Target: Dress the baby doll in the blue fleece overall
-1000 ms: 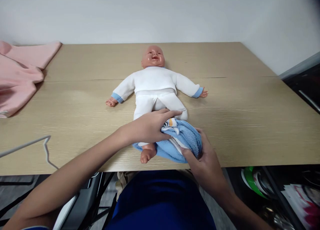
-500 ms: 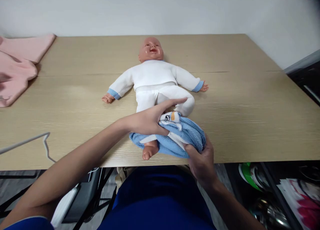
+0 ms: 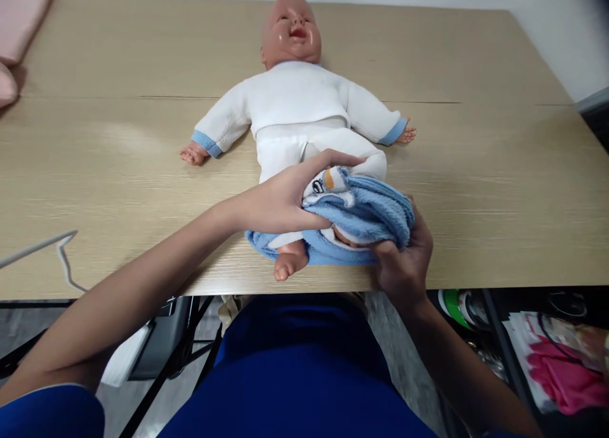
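A baby doll [image 3: 297, 99] in a white top with blue cuffs and white leggings lies on its back, feet toward me. Bunched around its lower legs is a blue terry garment [image 3: 375, 203] with a white and orange embroidered patch. My left hand [image 3: 290, 200] grips the upper bunched edge, its fingers reaching behind the cloth beside the doll's bent leg. At the right side, my right hand [image 3: 406, 257] pinches the garment's opening, thumb in front. One bare doll foot [image 3: 290, 262] pokes out at the left; the other is mostly hidden in the cloth.
The wooden table [image 3: 495, 197] carries a pink cloth [image 3: 21, 19] at the far left and a white hanger [image 3: 38, 248] at the near left. Below its right edge, a dark shelf unit holds a bright pink item [image 3: 566, 374] and papers.
The view has tipped down and closer. My right hand has shifted up and right, spreading the garment's opening, where some of the doll's skin now shows. My left hand keeps its grip.
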{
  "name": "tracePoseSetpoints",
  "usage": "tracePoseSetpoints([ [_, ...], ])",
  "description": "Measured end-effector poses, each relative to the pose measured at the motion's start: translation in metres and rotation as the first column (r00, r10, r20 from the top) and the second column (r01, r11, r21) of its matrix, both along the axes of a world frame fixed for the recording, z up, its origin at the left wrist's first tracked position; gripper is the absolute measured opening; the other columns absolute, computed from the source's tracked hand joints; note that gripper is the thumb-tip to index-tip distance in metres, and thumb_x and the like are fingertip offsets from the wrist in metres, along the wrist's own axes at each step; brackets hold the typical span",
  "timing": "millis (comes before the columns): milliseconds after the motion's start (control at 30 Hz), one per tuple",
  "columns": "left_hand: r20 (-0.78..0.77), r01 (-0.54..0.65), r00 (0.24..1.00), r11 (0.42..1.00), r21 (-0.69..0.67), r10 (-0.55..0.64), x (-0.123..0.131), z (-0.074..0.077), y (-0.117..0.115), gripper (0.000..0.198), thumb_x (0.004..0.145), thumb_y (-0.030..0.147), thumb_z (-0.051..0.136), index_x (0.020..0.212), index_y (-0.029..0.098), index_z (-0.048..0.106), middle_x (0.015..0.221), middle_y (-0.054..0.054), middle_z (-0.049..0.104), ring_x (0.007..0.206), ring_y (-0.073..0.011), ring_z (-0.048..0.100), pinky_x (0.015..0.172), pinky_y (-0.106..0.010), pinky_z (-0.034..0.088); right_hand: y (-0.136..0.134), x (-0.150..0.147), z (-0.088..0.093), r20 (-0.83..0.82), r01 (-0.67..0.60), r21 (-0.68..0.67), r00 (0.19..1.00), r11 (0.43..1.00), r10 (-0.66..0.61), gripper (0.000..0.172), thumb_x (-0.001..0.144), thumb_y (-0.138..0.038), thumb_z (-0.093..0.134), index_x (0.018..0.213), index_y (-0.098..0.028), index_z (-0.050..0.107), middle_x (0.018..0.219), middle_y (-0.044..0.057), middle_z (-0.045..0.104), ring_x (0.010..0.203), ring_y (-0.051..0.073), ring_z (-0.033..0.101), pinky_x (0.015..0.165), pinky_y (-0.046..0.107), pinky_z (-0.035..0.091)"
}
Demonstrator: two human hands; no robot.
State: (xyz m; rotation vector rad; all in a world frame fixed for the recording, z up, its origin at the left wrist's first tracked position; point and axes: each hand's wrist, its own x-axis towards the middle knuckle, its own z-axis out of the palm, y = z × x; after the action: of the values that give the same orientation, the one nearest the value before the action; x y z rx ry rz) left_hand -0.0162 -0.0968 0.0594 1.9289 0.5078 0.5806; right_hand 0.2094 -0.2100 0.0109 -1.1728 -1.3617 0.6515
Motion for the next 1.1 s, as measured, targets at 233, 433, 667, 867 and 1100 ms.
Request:
tracePoseSetpoints([
  [233,-0.04,0.024,0.999,0.999,-0.039,-0.026,0.0,0.0,0.0,0.07,0.091,0.024,0.078,0.156,0.023,0.054,0.153,-0.013,0.069,0.141,-0.0351,0.067,0.122,-0.051,0.055,-0.002,-0.002,0.012,-0.089,-0.011,-0.304,0.996,0.953,-0.017,0.021,0.09,-0.04,0.071,0.108,-0.029,0.07,0.107,0.007,0.069,0.102,0.033,0.068,0.094,0.047,0.06],
  [433,-0.057,0.012,0.998,0.998,-0.066,-0.016,0.002,-0.001,0.001,0.064,0.091,0.028,0.077,0.151,0.02,0.057,0.149,-0.014,0.07,0.134,-0.0338,0.069,0.117,-0.047,0.057,0.004,-0.006,0.02,-0.235,-0.068,-0.388,0.972,0.919,-0.028,0.008,0.09,-0.035,0.07,0.093,-0.028,0.072,0.097,0.004,0.075,0.102,0.032,0.072,0.098,0.046,0.06],
  [667,0.022,0.035,0.999,0.995,-0.094,-0.033,-0.011,-0.001,0.012,0.077,0.091,0.03,0.083,0.163,0.023,0.057,0.166,-0.011,0.062,0.156,-0.0349,0.058,0.131,-0.044,0.048,0.006,0.007,0.009,-0.026,-0.052,-0.224,0.999,0.973,0.047,0.024,0.09,-0.036,0.083,0.112,-0.029,0.077,0.118,0.006,0.072,0.108,0.031,0.07,0.102,0.048,0.06],
  [867,0.06,0.039,0.998,0.997,-0.072,-0.034,-0.013,-0.005,0.013,0.085,0.079,0.023,0.09,0.16,0.027,0.062,0.158,-0.011,0.067,0.145,-0.0378,0.065,0.122,-0.049,0.053,0.011,0.026,0.012,0.13,-0.179,-0.15,0.971,0.972,0.199,0.021,0.086,-0.033,0.089,0.102,-0.029,0.077,0.122,0.008,0.066,0.12,0.035,0.066,0.101,0.049,0.06],
  [1100,0.034,0.002,0.999,0.997,-0.078,0.0,-0.008,-0.008,0.009,0.074,0.078,0.028,0.094,0.147,0.021,0.066,0.125,-0.008,0.074,0.111,-0.0267,0.071,0.096,-0.037,0.058,0.025,0.056,0.023,0.447,-0.282,-0.138,0.838,0.949,0.314,0.023,0.089,-0.04,0.094,0.101,-0.032,0.077,0.105,0.006,0.077,0.094,0.03,0.072,0.084,0.044,0.059],
])
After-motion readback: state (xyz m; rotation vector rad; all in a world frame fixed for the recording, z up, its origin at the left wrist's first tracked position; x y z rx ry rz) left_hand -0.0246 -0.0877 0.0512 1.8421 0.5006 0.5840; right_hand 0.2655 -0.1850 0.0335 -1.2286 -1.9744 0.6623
